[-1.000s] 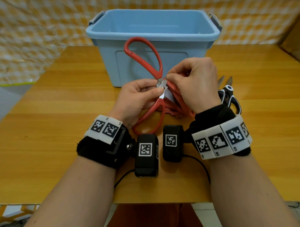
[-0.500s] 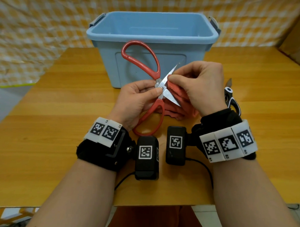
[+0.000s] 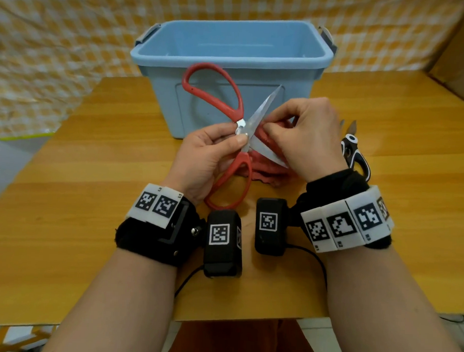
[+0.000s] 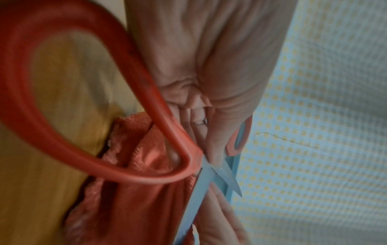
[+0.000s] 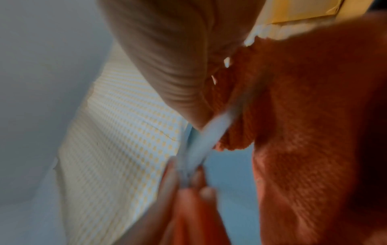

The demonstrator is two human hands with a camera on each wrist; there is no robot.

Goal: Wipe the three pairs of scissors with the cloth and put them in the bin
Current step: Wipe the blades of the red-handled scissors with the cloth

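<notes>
The left hand [image 3: 208, 151] pinches the red-handled scissors [image 3: 227, 123] at the pivot, blades spread so each face is reachable. The right hand [image 3: 303, 136] pinches the red cloth [image 3: 268, 171] around the lower blade (likely mid-wipe). Black-handled shears [image 3: 354, 153] wait on the surface [image 3: 94, 171] beside the blue bin [image 3: 230, 52].
</notes>
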